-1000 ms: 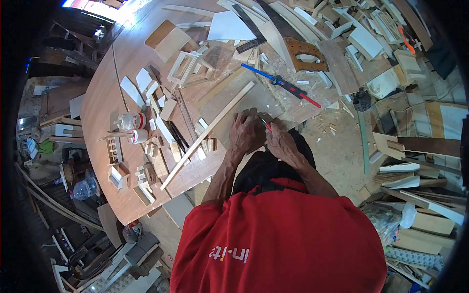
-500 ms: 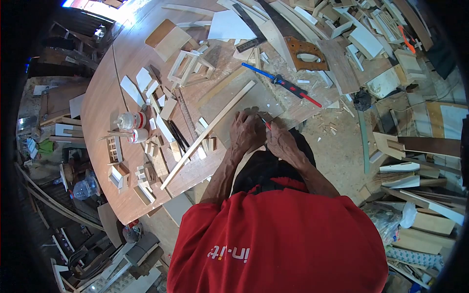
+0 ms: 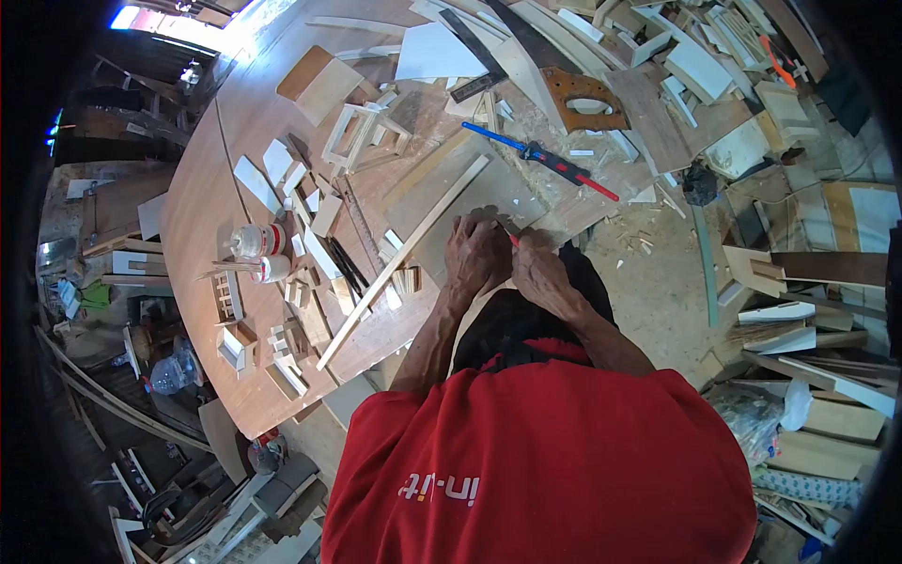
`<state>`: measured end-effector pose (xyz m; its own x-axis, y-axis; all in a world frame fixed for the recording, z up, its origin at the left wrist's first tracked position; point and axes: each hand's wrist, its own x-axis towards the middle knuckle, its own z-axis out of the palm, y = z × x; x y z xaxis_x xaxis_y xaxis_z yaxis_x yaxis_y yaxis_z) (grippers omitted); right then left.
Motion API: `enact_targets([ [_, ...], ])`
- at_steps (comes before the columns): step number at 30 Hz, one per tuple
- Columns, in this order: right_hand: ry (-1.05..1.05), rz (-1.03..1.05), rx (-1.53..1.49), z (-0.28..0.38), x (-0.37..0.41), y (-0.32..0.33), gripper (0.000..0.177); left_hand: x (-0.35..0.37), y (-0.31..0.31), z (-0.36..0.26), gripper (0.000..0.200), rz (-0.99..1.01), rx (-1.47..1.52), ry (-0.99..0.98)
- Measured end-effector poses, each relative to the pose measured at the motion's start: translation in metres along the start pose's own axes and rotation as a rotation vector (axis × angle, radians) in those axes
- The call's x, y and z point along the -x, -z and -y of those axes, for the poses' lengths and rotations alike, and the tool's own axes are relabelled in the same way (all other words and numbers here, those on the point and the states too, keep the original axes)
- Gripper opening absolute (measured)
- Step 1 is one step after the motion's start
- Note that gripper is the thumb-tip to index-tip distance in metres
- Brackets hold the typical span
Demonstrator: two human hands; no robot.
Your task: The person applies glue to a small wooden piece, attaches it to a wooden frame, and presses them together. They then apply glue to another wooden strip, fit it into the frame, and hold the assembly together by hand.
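Both hands meet at the near edge of a flat board (image 3: 512, 183) on the wooden table (image 3: 188, 310). My right hand (image 3: 542, 274) is closed on a thin red-handled tool (image 3: 513, 240), whose tip points toward my left hand. Beside it, my left hand (image 3: 474, 252) has its fingers curled down; whatever they hold is too small to make out. A long wooden strip (image 3: 413, 249) lies diagonally just left of my left hand. Beyond the hands rests a blue and red tool with a black middle (image 3: 540, 158).
A handsaw (image 3: 587, 101) and a black square (image 3: 479, 86) lie at the far side. Glue bottles (image 3: 256, 242), a small wooden frame (image 3: 365, 139) and wood offcuts (image 3: 324, 214) are on the left. More scrap wood (image 3: 700, 70) is piled at the right.
The red-handled tool's tip has shifted slightly toward my left hand and shows less. Both hands stay in nearly the same place, while the view has shifted a little.
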<state>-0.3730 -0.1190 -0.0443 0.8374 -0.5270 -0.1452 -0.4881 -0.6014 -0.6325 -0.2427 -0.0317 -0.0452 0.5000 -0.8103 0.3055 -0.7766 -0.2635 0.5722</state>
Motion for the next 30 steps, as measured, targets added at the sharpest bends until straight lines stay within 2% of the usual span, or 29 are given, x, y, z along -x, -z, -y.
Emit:
enact_targets([
  [7, 0.005, -0.040, 0.000, -0.009, 0.004, -0.004, 0.020, -0.002, 0.000, 0.000, 0.018, 0.032, 0.006, 0.045],
  [9, 0.159, -0.085, 0.121, -0.020, 0.001, -0.018, 0.022, -0.002, 0.000, 0.000, 0.018, 0.037, -0.005, 0.046],
  [13, 0.144, -0.071, 0.139, -0.020, -0.001, -0.020, 0.024, -0.002, 0.001, 0.000, 0.018, 0.028, -0.020, 0.040],
  [21, -0.053, 0.047, -0.007, -0.005, -0.003, 0.000, 0.024, -0.001, -0.001, 0.002, 0.018, 0.047, -0.009, 0.049],
  [30, 0.020, 0.021, -0.067, -0.009, -0.002, 0.000, 0.022, -0.001, 0.000, 0.001, 0.024, 0.056, -0.020, 0.051],
])
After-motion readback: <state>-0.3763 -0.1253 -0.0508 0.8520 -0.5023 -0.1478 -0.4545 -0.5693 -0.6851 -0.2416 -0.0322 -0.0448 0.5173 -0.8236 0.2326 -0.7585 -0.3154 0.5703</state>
